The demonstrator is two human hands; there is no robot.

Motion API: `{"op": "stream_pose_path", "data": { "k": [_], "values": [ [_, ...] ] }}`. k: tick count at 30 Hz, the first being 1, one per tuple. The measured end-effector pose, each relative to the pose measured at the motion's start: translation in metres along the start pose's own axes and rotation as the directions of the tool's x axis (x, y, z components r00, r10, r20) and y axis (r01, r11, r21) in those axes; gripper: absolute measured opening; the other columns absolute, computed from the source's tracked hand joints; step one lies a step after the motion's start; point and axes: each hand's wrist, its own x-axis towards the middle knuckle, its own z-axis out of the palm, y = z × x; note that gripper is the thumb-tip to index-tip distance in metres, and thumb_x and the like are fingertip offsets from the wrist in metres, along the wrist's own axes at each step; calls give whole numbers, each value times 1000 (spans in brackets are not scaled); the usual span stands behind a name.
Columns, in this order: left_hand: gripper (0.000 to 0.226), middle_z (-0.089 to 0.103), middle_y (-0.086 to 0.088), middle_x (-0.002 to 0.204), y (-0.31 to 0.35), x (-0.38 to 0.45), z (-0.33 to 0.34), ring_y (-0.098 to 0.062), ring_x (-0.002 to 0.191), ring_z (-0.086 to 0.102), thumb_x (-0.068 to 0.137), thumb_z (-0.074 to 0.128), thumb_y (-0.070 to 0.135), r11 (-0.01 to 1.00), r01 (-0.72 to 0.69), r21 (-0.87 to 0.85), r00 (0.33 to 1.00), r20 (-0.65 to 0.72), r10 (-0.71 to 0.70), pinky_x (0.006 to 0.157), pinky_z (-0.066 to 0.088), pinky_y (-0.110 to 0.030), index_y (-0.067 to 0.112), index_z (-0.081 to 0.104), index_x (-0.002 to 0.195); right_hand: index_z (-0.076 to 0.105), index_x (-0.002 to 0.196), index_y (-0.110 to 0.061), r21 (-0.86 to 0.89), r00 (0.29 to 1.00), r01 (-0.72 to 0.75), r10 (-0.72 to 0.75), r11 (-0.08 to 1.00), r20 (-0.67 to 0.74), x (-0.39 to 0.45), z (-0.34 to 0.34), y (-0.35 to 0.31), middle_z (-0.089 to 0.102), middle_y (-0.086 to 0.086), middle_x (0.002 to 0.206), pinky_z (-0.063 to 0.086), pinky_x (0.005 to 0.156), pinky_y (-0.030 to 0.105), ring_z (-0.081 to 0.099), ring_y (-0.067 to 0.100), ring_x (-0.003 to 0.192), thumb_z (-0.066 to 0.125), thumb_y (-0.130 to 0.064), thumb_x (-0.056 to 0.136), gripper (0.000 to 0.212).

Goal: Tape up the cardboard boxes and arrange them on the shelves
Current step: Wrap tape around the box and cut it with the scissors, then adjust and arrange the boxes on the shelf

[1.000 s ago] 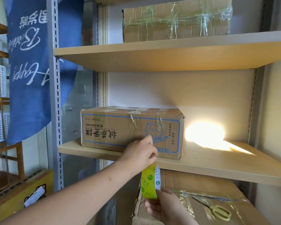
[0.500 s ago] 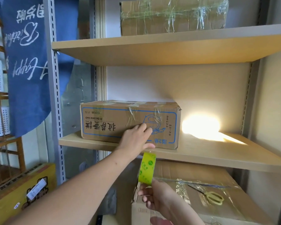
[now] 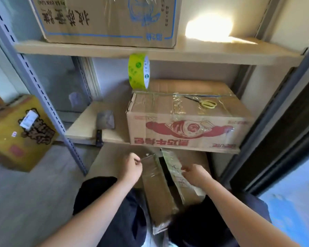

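Head view, looking down at a shelving unit. The left hand is closed in a pinch on the upper corner of one flap of an open cardboard box that sits low in front of the person; the right hand is likewise closed, its fingers gripping the edge of the opposite, tape-covered flap. The two flaps stand apart, with a dark gap between them. Directly above, on the lower shelf, rests a taped box with red print; a pair of yellow-handled scissors lies on its top, and a green tape roll stands on edge at its rear left corner. To the left on the same shelf lies a cleaver, its dark handle overhanging the front edge. The upper shelf carries a taped box with blue print, beside a bright patch of sunlight. A yellow box stands on the floor outside the grey upright.
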Motion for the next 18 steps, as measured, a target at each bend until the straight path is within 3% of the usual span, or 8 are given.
{"op": "stream_pose_path", "data": {
  "k": [1, 3, 5, 7, 9, 12, 15, 18],
  "values": [
    [12, 65, -6, 106, -11, -4, 21, -25, 96, 63, 89, 57, 14, 995, -10, 98, 986, 168, -6, 86, 52, -37, 21, 59, 98, 50, 140, -28, -76, 999, 16, -12, 997, 48, 2, 12, 11, 50, 6, 142, 46, 97, 33, 52, 26, 124, 53, -41, 95, 47],
    [33, 59, -6, 128, -21, -13, 53, -25, 111, 60, 93, 56, 28, 966, -71, 247, 908, 418, -40, 95, 49, -33, 19, 57, 124, 22, 153, -35, -131, 987, 11, 10, 991, 162, 8, 37, 26, 18, 5, 161, 32, 114, 45, 28, 36, 143, 54, -54, 91, 73],
    [60, 41, -12, 148, -26, -16, 79, -29, 130, 49, 97, 49, 45, 954, -13, 298, 827, 540, -158, 103, 44, -33, 18, 34, 149, 0, 155, -39, -175, 972, -34, 73, 984, 222, 18, 56, 37, -9, 6, 164, 18, 118, 54, 9, 44, 147, 50, -71, 85, 91],
    [82, 14, -18, 160, -32, -15, 100, -34, 144, 28, 96, 42, 58, 934, 135, 331, 766, 563, -311, 112, 32, -37, 17, 5, 157, -13, 153, -40, -174, 966, -105, 142, 979, 218, 32, 69, 43, -20, 11, 161, 13, 118, 59, 0, 49, 146, 45, -83, 77, 105],
    [97, 2, -18, 162, -43, -8, 118, -35, 148, 19, 92, 42, 66, 889, 309, 337, 732, 513, -449, 115, 27, -41, 15, -11, 155, -21, 150, -38, -116, 953, -185, 207, 976, 219, 50, 79, 45, -20, 16, 160, 18, 118, 57, 6, 49, 146, 45, -90, 69, 117],
    [113, 13, -15, 162, -56, 2, 138, -32, 146, 25, 85, 54, 68, 836, 525, 159, 697, 484, -529, 115, 30, -40, 10, -16, 154, -27, 149, -28, -7, 917, -295, 285, 955, 280, 71, 90, 42, 9, 21, 160, 38, 111, 44, 36, 40, 139, 57, -89, 62, 135],
    [142, 22, -17, 159, -63, 8, 152, -29, 145, 27, 64, 53, 89, 835, 542, 98, 705, 487, -515, 118, 27, -35, -2, -13, 152, -26, 150, -20, -135, 896, -310, 336, 941, 290, 75, 99, 32, 17, 19, 152, 38, 109, 43, 33, 40, 137, 60, -90, 56, 146],
    [139, 20, -21, 158, -69, 7, 152, -31, 145, 27, 71, 63, 77, 834, 536, 131, 722, 441, -533, 117, 28, -34, -3, -21, 149, -29, 149, -13, -178, 909, -298, 336, 938, 247, 68, 115, 17, 20, 18, 146, 40, 106, 42, 35, 39, 133, 61, -88, 56, 149]
  ]
}}
